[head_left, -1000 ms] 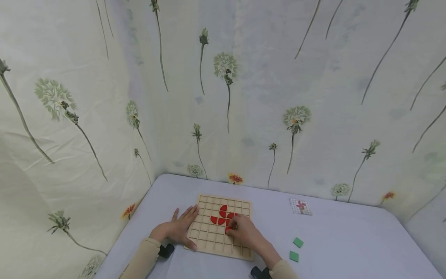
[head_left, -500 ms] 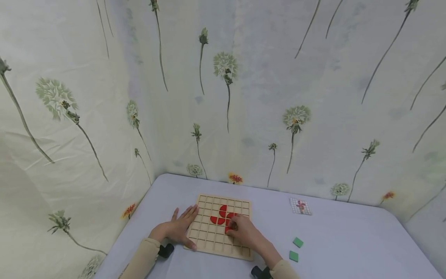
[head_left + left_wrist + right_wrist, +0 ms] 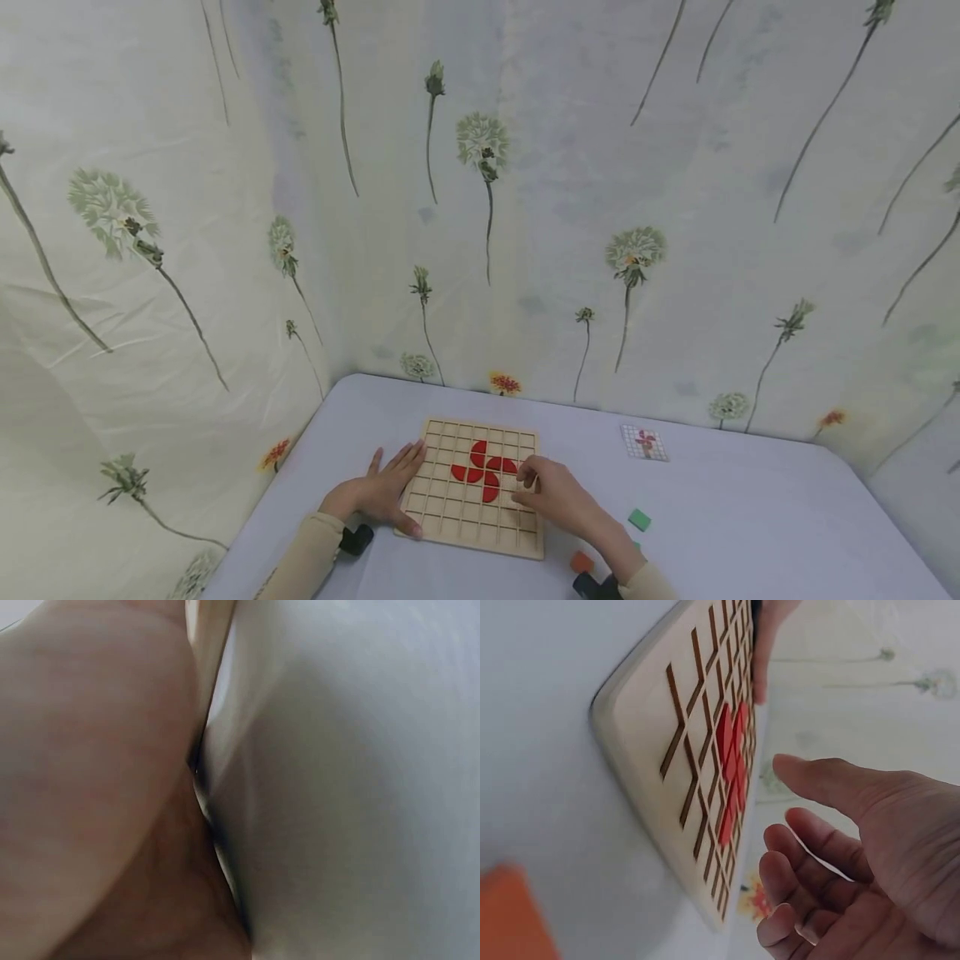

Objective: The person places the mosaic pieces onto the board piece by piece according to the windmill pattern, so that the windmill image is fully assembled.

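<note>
A wooden grid board (image 3: 450, 518) lies on the table, with red curved pieces (image 3: 480, 472) set as a pinwheel in its middle cells. My left hand (image 3: 386, 489) lies flat with straight fingers against the board's left edge. In the left wrist view the palm (image 3: 90, 787) presses on the table (image 3: 360, 787). My right hand (image 3: 534, 486) hovers at the board's right side, just right of the red pieces, with loosely curled fingers and nothing in it. The right wrist view shows the empty right hand (image 3: 817, 855) beside the board (image 3: 690, 727) and the red pieces (image 3: 731, 761).
A small pattern card (image 3: 644, 442) with a red pinwheel lies at the back right. A green tile (image 3: 639, 519) and an orange piece (image 3: 581, 561) lie near my right forearm. Flower-printed cloth walls enclose the table on the left and behind.
My right hand has lifted off the red pieces and drawn back to the right, so the whole pinwheel now shows. An orange piece has come into view by the right wrist.
</note>
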The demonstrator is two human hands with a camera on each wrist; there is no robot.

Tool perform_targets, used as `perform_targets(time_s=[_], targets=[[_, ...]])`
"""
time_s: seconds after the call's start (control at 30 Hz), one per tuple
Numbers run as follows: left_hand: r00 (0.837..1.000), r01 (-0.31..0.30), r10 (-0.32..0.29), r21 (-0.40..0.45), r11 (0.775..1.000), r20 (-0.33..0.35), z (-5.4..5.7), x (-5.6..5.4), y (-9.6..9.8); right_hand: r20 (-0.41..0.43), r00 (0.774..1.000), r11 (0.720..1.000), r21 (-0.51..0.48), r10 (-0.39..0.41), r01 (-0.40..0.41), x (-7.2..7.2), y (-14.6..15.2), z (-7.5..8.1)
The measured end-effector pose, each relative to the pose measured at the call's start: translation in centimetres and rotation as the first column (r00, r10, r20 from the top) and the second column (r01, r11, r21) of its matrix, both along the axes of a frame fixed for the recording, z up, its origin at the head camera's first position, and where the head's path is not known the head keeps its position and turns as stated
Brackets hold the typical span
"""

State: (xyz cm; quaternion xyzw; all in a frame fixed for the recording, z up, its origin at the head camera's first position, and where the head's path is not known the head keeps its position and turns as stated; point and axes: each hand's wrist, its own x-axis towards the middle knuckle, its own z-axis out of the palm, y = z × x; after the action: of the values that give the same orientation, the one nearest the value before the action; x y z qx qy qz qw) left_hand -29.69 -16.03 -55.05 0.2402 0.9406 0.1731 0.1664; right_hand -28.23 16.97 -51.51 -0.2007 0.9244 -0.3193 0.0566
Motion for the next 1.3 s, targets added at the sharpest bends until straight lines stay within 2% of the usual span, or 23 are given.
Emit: perform_targets(time_s=[0.17, 0.37, 0.53, 0.73, 0.97, 1.17, 1.3], targets=[[1.000, -0.002, 0.002, 0.007, 1.000, 0.005, -0.1, -0.1, -0.1, 0.022, 0.994, 0.994, 0.031, -0.104, 0.103, 0.6, 2.8, 0.3], [1.000, 0.007, -0.007, 0.011, 1.000, 0.000, -0.2, -0.1, -0.3, 0.010, 0.976, 0.975, 0.042, -0.218, 0.218, 1.1, 7.5, 0.0], [1.000, 0.006, -0.006, 0.006, 1.000, 0.013, -0.1, 0.0, -0.3, 0.010, 0.968, 0.967, 0.045, -0.252, 0.252, 1.4, 11.5, -0.4], [1.000, 0.003, -0.003, 0.008, 1.000, 0.015, 0.0, 0.2, -0.2, 0.053, 0.953, 0.954, 0.059, -0.298, 0.295, 1.6, 15.1, -0.8], [1.000, 0.007, -0.007, 0.019, 1.000, 0.015, 0.1, 0.3, -0.2, 0.100, 0.932, 0.935, 0.109, -0.347, 0.337, 1.6, 17.0, -1.5], [1.000, 0.011, -0.011, 0.022, 1.000, 0.018, 0.7, 0.4, -0.1, 0.115, 0.922, 0.926, 0.130, -0.369, 0.354, 1.6, 17.2, -1.8], [1.000, 0.014, -0.014, 0.018, 1.000, 0.012, 0.5, 0.3, 0.0, 0.130, 0.913, 0.918, 0.155, -0.386, 0.366, 1.5, 17.0, -2.0]])
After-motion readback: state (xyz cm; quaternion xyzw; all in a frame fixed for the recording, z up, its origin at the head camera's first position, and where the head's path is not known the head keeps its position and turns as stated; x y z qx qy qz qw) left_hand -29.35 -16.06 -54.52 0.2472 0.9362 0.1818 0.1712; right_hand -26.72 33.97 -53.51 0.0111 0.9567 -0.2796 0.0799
